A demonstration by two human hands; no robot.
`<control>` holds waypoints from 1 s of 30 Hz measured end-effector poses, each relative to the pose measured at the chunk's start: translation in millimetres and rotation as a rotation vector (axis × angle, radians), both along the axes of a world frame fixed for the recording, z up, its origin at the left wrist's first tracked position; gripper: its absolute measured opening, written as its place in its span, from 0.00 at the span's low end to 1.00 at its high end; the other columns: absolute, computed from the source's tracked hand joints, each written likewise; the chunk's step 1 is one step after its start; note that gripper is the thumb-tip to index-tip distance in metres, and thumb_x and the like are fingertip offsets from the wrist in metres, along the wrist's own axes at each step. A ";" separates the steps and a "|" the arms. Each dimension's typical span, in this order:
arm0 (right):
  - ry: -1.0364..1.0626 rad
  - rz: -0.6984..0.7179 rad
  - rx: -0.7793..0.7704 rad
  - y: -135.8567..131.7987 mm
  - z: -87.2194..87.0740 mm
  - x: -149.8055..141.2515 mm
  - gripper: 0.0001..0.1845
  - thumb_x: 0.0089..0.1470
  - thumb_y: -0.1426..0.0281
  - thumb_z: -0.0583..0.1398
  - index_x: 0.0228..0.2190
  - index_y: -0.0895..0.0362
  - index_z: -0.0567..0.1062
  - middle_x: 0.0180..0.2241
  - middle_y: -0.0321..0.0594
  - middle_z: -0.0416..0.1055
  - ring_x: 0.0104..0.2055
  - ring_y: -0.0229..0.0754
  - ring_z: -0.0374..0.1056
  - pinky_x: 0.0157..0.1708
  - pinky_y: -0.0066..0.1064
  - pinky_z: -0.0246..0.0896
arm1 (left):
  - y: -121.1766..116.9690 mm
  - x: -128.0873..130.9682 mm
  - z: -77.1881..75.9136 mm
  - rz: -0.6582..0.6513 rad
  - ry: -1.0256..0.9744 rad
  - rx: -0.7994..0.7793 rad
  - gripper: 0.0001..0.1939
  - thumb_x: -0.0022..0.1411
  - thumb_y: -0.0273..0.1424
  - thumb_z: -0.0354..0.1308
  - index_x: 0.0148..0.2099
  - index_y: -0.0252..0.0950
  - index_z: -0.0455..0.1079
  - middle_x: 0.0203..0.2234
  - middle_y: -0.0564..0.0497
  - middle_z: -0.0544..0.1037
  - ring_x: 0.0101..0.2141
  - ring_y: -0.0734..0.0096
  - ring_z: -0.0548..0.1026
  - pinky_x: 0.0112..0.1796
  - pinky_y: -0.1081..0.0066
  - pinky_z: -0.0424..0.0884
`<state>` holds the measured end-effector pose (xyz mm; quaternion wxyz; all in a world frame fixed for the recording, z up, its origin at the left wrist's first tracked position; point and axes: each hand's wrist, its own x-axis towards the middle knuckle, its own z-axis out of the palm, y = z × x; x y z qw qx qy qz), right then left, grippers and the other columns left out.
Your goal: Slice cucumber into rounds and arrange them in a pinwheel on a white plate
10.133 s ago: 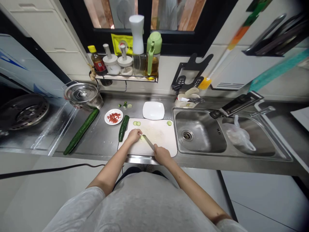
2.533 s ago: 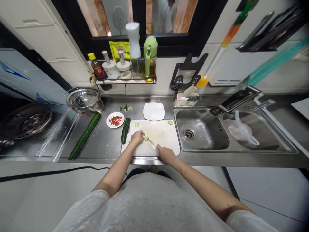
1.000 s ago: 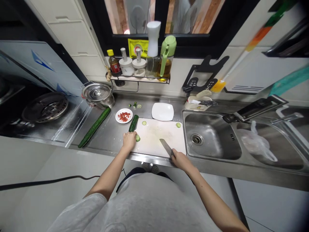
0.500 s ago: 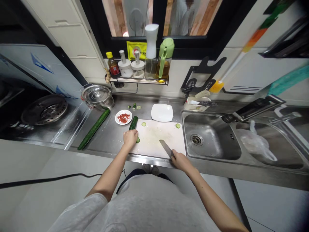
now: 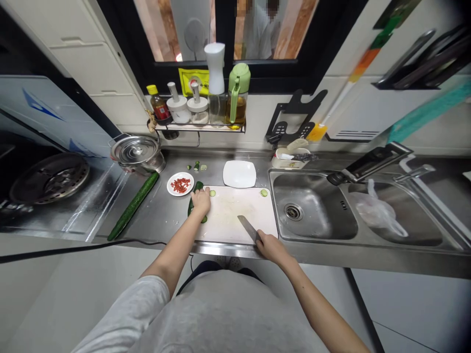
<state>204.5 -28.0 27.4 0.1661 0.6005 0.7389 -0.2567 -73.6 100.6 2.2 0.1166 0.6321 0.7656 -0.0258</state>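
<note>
My left hand (image 5: 200, 200) is over the left edge of the white cutting board (image 5: 235, 206), above a cut cucumber (image 5: 190, 206) it partly hides. Its fingers are stretched forward, slightly apart, with the tips beside a cucumber slice (image 5: 212, 193). A cut cucumber end (image 5: 204, 219) shows below the hand. In my right hand (image 5: 271, 246) is the handle of a kitchen knife (image 5: 247, 227), its blade pointing up and left low over the board. More cucumber slices (image 5: 264, 193) lie at the board's far right corner.
A plate of chopped red pieces (image 5: 180, 184), a white plate (image 5: 239, 174) and cucumber scraps (image 5: 196, 166) stand behind. A whole cucumber (image 5: 133, 206) and a lidded pot (image 5: 138, 152) are left. The sink (image 5: 312, 206) is right, a condiment rack (image 5: 200, 126) above.
My left hand has moved from the near end of the cut cucumber forward to the slice at the board's far left corner. The right hand keeps the knife in nearly the same place.
</note>
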 end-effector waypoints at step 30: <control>-0.003 -0.066 0.008 10.6 -0.2 -4.6 0.12 0.60 0.69 0.47 0.44 0.56 0.64 0.38 0.46 0.73 0.39 0.44 0.69 0.29 0.29 0.47 | -16.9 37.8 4.5 -0.088 -0.458 -0.186 0.11 0.54 0.28 0.56 0.41 0.42 0.70 0.34 0.55 0.79 0.36 0.71 0.74 0.37 0.73 0.63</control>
